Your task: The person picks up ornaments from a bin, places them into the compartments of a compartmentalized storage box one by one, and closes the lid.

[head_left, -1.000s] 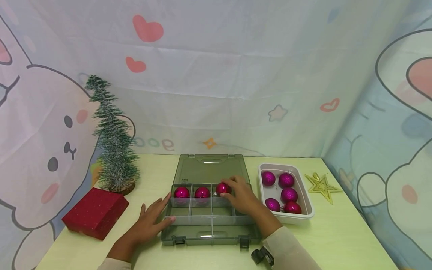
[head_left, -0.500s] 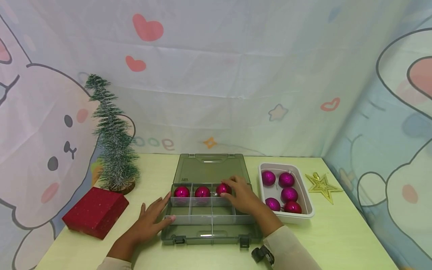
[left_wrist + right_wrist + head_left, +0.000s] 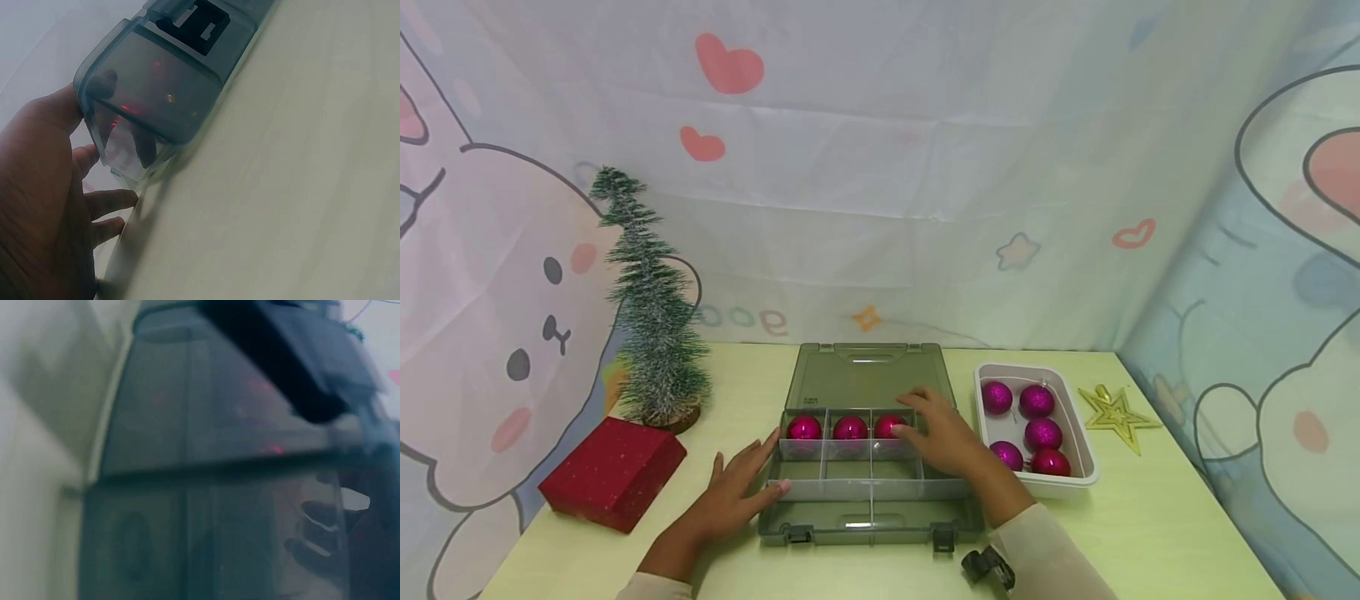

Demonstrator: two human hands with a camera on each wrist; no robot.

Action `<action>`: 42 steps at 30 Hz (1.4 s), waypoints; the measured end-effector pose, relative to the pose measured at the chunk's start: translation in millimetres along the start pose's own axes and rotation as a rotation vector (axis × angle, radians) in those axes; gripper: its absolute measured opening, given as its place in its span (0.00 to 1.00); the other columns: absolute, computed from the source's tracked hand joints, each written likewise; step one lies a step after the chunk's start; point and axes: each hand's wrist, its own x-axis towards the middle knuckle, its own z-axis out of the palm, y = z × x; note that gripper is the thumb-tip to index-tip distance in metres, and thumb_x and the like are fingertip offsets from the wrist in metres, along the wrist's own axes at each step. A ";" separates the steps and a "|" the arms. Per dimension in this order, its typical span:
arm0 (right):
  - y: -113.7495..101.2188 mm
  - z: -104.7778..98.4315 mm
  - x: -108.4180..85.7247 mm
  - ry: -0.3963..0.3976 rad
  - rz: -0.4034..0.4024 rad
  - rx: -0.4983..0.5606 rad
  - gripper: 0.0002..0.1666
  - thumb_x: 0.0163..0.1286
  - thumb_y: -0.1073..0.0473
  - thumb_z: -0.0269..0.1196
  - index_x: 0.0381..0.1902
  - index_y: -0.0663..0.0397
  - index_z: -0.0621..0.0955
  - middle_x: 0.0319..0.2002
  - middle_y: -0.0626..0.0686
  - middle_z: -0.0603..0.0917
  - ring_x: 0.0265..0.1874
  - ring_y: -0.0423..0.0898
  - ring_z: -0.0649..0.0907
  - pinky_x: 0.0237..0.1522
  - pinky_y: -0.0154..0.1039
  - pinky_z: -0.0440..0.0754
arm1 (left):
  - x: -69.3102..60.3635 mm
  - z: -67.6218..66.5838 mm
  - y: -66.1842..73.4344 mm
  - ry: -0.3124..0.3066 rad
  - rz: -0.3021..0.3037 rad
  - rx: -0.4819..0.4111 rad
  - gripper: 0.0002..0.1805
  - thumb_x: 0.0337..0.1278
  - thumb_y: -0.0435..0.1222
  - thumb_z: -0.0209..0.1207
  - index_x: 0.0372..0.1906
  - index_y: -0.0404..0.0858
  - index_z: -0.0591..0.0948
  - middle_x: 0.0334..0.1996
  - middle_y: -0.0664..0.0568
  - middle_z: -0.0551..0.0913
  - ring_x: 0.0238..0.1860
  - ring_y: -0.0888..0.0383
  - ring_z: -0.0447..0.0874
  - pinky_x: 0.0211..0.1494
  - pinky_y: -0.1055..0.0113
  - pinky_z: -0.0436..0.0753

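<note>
A green-tinted clear compartment box (image 3: pixel 831 510) lies with its lid (image 3: pixel 857 379) raised at the back. Three shiny magenta Christmas baubles sit side by side in its rear row: the left bauble (image 3: pixel 803 428), the middle bauble (image 3: pixel 850 428) and the right bauble (image 3: pixel 889 426). My right hand (image 3: pixel 946 433) hovers over the right end of that row, fingers spread, thumb tip overlapping the right bauble; contact is unclear. At the box's left side rests my left hand (image 3: pixel 730 498), fingers extended along the wall. In the left wrist view, its thumb reaches over the box edge (image 3: pixel 87 119).
A white tray (image 3: pixel 1084 450) on the right holds several purple and magenta baubles. Beyond it lies a gold star (image 3: pixel 1116 417). A small frosted tree (image 3: pixel 658 333) and a red box (image 3: pixel 613 473) stand at left. A black device (image 3: pixel 987 568) sits by the right sleeve.
The right bauble has come down into its rear compartment and shifted slightly left. My right hand's fingers have come off it and spread. My left hand has stayed put.
</note>
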 end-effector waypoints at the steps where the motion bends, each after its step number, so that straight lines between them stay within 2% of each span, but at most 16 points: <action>1: -0.4 -2.1 -0.9 0.010 0.000 0.009 0.30 0.80 0.53 0.69 0.74 0.56 0.80 0.70 0.61 0.78 0.70 0.63 0.79 0.71 0.66 0.80 | -0.3 0.2 -0.2 -0.002 0.000 -0.001 0.46 0.79 0.55 0.61 0.91 0.50 0.54 0.86 0.35 0.62 0.87 0.25 0.51 0.77 0.15 0.26; 7: 1.9 -19.9 -7.9 0.064 0.009 0.022 0.29 0.79 0.53 0.70 0.73 0.54 0.81 0.72 0.60 0.77 0.75 0.64 0.77 0.74 0.67 0.78 | -1.4 0.8 0.3 -0.002 0.001 -0.012 0.46 0.79 0.54 0.61 0.91 0.50 0.54 0.86 0.35 0.62 0.87 0.24 0.51 0.77 0.15 0.25; 17: 16.7 -60.8 -27.2 0.148 -0.049 0.055 0.26 0.79 0.56 0.70 0.70 0.59 0.83 0.69 0.63 0.81 0.69 0.64 0.82 0.66 0.66 0.85 | -0.7 4.3 2.0 -0.004 -0.007 -0.016 0.47 0.79 0.55 0.61 0.91 0.49 0.54 0.86 0.36 0.62 0.87 0.25 0.51 0.78 0.16 0.24; 21: 32.9 -73.6 -39.2 0.202 -0.040 0.003 0.23 0.78 0.59 0.70 0.67 0.62 0.84 0.68 0.66 0.82 0.69 0.68 0.82 0.68 0.69 0.82 | -1.7 3.4 0.5 -0.020 -0.015 -0.012 0.47 0.79 0.55 0.60 0.91 0.50 0.53 0.87 0.36 0.61 0.87 0.25 0.50 0.78 0.16 0.24; 26: 49.6 -88.8 -53.4 0.269 -0.017 -0.061 0.22 0.76 0.61 0.72 0.65 0.61 0.86 0.65 0.64 0.86 0.63 0.65 0.85 0.61 0.65 0.86 | -0.8 0.7 -1.3 -0.024 -0.009 -0.007 0.46 0.80 0.56 0.59 0.91 0.51 0.52 0.87 0.37 0.61 0.87 0.25 0.49 0.78 0.16 0.24; 32: 62.7 -102.9 -71.3 0.335 0.014 -0.056 0.21 0.76 0.63 0.72 0.64 0.60 0.87 0.64 0.63 0.86 0.68 0.67 0.82 0.70 0.70 0.79 | 1.1 0.2 -1.8 -0.007 0.003 -0.009 0.46 0.79 0.55 0.60 0.91 0.50 0.54 0.87 0.37 0.62 0.87 0.25 0.51 0.78 0.15 0.25; 35: 69.0 -105.7 -79.8 0.365 0.021 -0.072 0.20 0.74 0.64 0.73 0.62 0.61 0.88 0.63 0.64 0.85 0.67 0.67 0.82 0.69 0.72 0.78 | 0.4 1.2 -2.6 -0.001 0.004 -0.004 0.46 0.79 0.54 0.61 0.91 0.50 0.54 0.86 0.37 0.62 0.87 0.25 0.51 0.78 0.15 0.26; 42: 83.5 -108.1 -98.5 0.356 0.062 -0.121 0.20 0.70 0.67 0.75 0.59 0.67 0.87 0.64 0.66 0.83 0.70 0.69 0.76 0.72 0.77 0.72 | 0.4 -0.6 -3.1 -0.005 0.005 0.005 0.46 0.79 0.55 0.60 0.91 0.50 0.53 0.86 0.36 0.62 0.87 0.24 0.50 0.78 0.15 0.25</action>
